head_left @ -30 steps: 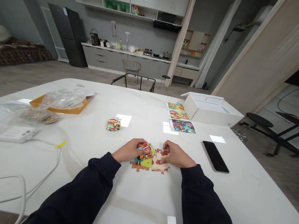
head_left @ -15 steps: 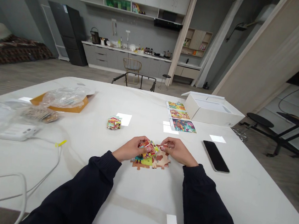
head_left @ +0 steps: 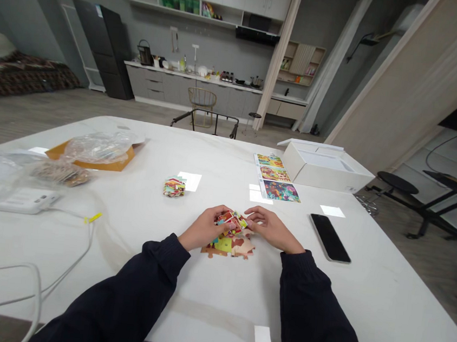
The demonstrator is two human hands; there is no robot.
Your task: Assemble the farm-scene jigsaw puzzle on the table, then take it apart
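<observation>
- White table (head_left: 214, 311), full width of my feed.
- Open white box (head_left: 326, 176), 2 o'clock from puzzle.
- My left hand (head_left: 204, 227): fingers grasping puzzle pieces (head_left: 226, 225).
- My right hand (head_left: 273, 230): fingers bent at those pieces; can't tell if gripping.
- Joined puzzle (head_left: 226, 246): on table, just below held pieces.
- Piece pile (head_left: 174, 186), 10 o'clock.

Dark navy sleeves (head_left: 121, 294), gathered cuffs (head_left: 174, 246)
</observation>
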